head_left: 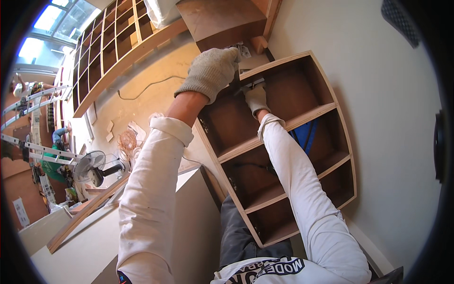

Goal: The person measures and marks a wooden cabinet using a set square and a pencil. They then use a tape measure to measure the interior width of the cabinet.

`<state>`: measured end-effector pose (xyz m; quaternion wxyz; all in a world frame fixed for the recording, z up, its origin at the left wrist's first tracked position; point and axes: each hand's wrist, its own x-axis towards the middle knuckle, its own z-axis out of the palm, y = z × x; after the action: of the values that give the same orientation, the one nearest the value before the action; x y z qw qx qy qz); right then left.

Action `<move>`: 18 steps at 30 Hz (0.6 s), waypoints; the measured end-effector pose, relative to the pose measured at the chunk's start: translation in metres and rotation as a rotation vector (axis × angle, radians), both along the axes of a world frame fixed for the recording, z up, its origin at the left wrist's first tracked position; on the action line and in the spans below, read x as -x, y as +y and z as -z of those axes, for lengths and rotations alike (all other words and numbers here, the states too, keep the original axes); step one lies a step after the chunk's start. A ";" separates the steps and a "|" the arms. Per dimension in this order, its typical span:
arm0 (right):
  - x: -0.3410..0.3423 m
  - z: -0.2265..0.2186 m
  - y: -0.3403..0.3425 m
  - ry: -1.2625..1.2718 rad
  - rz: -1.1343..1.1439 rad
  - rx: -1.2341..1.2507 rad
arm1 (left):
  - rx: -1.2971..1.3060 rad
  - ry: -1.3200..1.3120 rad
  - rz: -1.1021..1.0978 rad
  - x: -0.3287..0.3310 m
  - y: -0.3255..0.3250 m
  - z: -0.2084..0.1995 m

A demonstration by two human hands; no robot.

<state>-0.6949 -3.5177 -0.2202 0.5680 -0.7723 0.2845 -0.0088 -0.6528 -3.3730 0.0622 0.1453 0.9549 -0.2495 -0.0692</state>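
Note:
A wooden shelf unit (279, 128) with a curved right side and several brown compartments stands in front of me. My left hand (208, 71), in a grey knit work glove, is closed at the unit's far left corner. What its fingers hold, if anything, is hidden. Reaching into the far compartment is my right hand (257, 98), gloved too. Its fingers are closed near the far board, beside a small pale, thin piece (253, 86) that I cannot identify. Farther off, just past my left hand, sits a brown wooden box (222, 21).
A blue object (305, 135) lies in the middle compartment. At left are a large grid shelf (111, 49), a standing fan (94, 170), coiled wire (128, 144), ladders (40, 146) and other people (52, 165). A white wall (392, 118) rises on the right.

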 end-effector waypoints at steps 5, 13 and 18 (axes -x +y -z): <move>0.004 -0.007 -0.003 -0.041 0.006 -0.040 | -0.030 -0.049 0.001 0.003 -0.003 -0.001; 0.028 -0.024 -0.013 0.155 0.134 -0.108 | 0.029 -0.065 0.038 0.006 -0.004 -0.002; 0.055 -0.048 0.004 0.022 0.029 0.032 | 0.032 -0.098 0.037 0.007 -0.001 0.001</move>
<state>-0.7497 -3.5139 -0.1721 0.5519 -0.7772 0.3020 -0.0131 -0.6602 -3.3742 0.0609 0.1467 0.9500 -0.2749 -0.0210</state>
